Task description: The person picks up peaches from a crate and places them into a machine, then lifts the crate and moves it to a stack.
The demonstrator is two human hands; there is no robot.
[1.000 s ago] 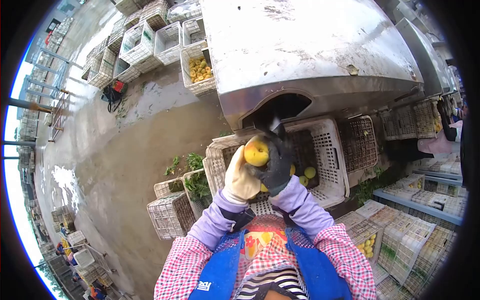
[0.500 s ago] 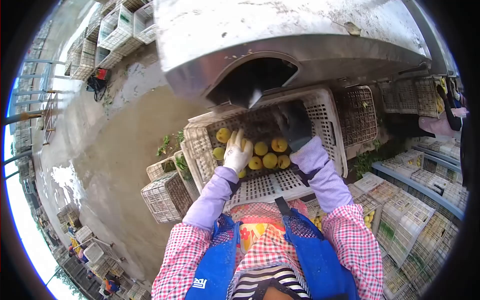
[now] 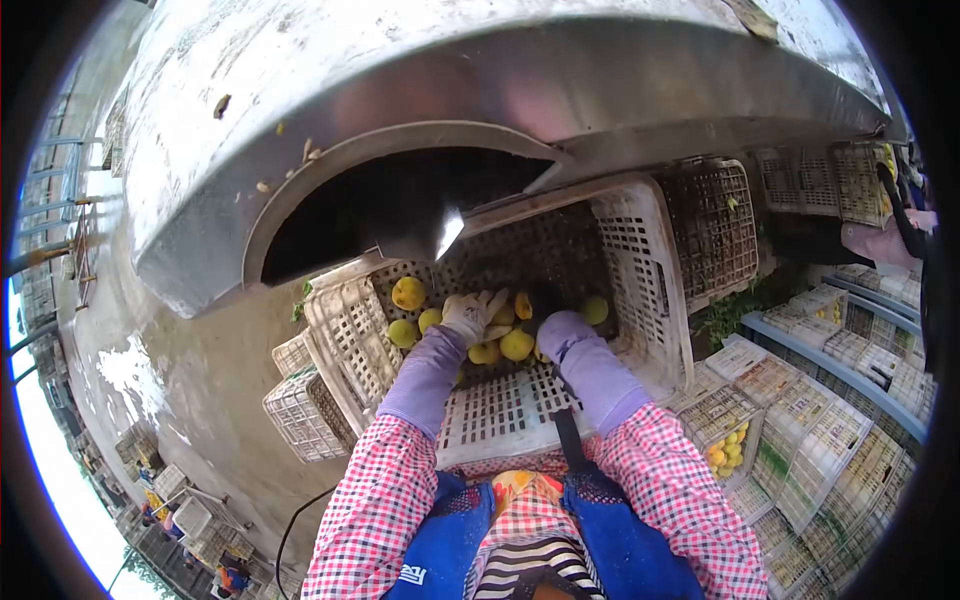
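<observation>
Yellow-green peaches lie in a worn white plastic crate, several grouped near its front wall. My left hand, in a white glove, reaches among them with finger and thumb around a peach. My right hand, in a dark glove, is down in the crate just to the right, beside another peach. Its fingers merge with the dark crate floor and cannot be made out. One peach lies apart at the left, and another sits right of my right hand.
A metal machine housing with a dark curved opening overhangs the crate's back edge. A second crate stands right, another left. Stacked crates with fruit fill the lower right. A person is at far right.
My view has shifted closer under the housing. My left hand has turned its fingers rightward, and my right hand has come inward from the crate's right side to the peaches, so both hands are close together.
</observation>
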